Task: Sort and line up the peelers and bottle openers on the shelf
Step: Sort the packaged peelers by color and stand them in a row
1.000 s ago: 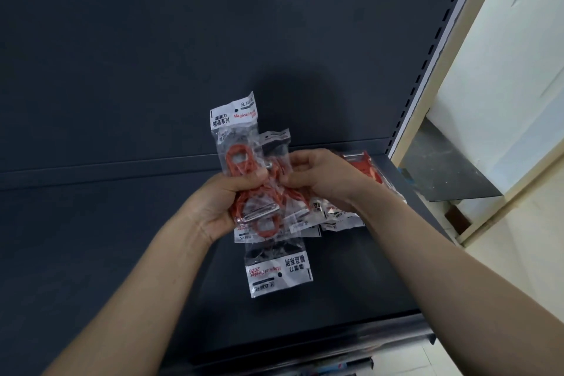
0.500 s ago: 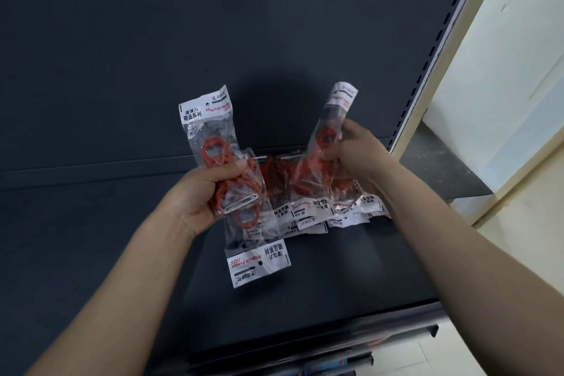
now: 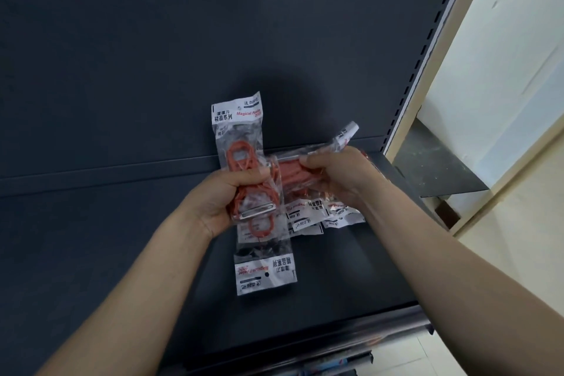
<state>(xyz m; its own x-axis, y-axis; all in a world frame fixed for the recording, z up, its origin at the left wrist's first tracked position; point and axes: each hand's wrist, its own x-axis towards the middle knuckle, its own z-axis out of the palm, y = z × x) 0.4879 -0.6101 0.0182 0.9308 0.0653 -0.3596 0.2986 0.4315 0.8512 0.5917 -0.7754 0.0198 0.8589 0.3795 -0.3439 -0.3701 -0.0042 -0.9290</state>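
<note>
My left hand (image 3: 219, 201) grips a bundle of peeler packets (image 3: 241, 143), long axis pointing away from me. Just beside it, my right hand (image 3: 338, 174) has its fingers (image 3: 314, 162) clenched on 1 packet (image 3: 346, 133) tilted up-right, above the loose packets (image 3: 308, 217) on the shelf (image 3: 122, 253)

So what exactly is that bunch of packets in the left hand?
The bunch of packets is a few clear plastic bags with white printed header cards, holding orange peelers, one shiny metal blade showing. One header points up, away from the camera; another hangs down towards it, print upside down. The left hand grips the bunch round its middle, above the dark shelf.
</note>
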